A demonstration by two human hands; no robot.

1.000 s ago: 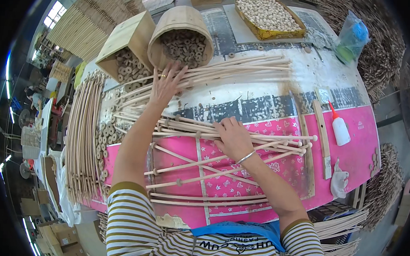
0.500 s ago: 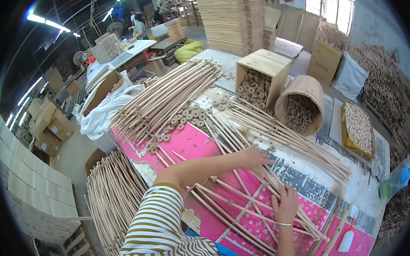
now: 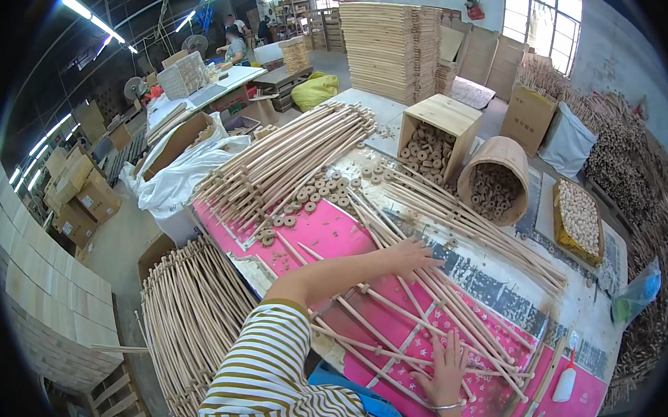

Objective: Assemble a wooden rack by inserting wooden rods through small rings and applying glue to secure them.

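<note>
My left hand (image 3: pixel 408 258) lies across a group of thin wooden rods (image 3: pixel 460 307), its fingers stretched out over them. These rods run slantwise over the table toward the near right, and several have small round knobs at the near end. Nearer to me, my right hand (image 3: pixel 445 371), with a bracelet at the wrist, rests fingers spread on or just over other wooden rods (image 3: pixel 365 341) with collars on them. Those rods lie crossed on a pink patterned sheet (image 3: pixel 332 242). Neither hand is wrapped round a rod.
Wooden rings (image 3: pixel 320 187) lie loose beside a big rod pile (image 3: pixel 284 161). A wooden box (image 3: pixel 446 113) and a round tub (image 3: pixel 504 152) hold more rings. A tray of balls (image 3: pixel 578 219) and a white glue bottle (image 3: pixel 565 384) are at right. Rods (image 3: pixel 195 314) stand bundled at left.
My right hand has drawn back toward me and left, off the upper rods, with its fingers now spread. The near rod ends have shifted. My left hand stays over the rods.
</note>
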